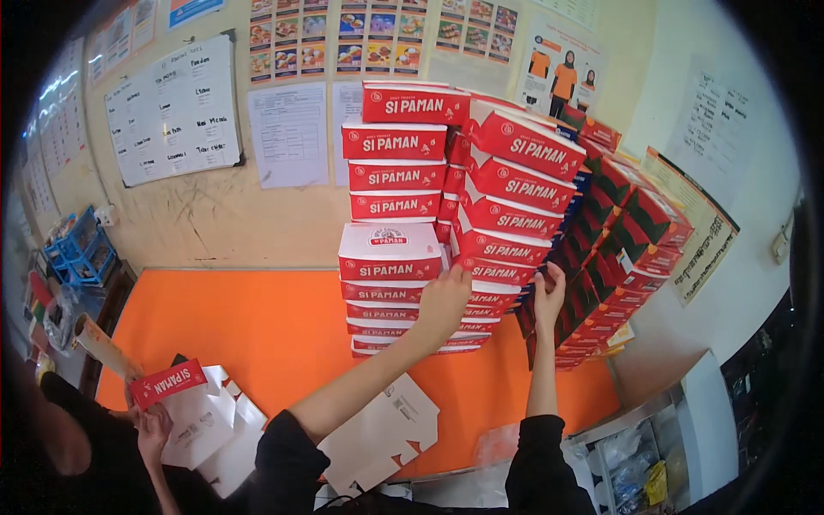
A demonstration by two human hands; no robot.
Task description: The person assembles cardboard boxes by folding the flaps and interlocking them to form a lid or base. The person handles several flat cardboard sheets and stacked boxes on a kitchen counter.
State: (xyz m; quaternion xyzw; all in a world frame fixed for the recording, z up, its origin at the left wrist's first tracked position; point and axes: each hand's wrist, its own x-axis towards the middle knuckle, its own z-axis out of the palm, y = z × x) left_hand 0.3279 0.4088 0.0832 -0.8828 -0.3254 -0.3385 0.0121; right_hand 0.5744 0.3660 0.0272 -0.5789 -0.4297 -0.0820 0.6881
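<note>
Tall stacks of red and white cardboard boxes (389,206) stand on the orange table. My left hand (446,300) is closed at the left end of a box (499,271) in the right-hand front stack; its fingertips are partly hidden. At that box's right end, my right hand (549,296) rests with thumb and fingers curved around the corner. More boxes sit above and below this one. A flat, unfolded white box blank (386,433) lies in front of me, below my left forearm.
At the left, another person's hand (154,425) holds a partly folded red and white box (184,429). Dark-sided red boxes (614,240) are stacked at the right against the wall. A blue rack (79,249) stands far left. Plastic bags (622,455) fill a container at lower right.
</note>
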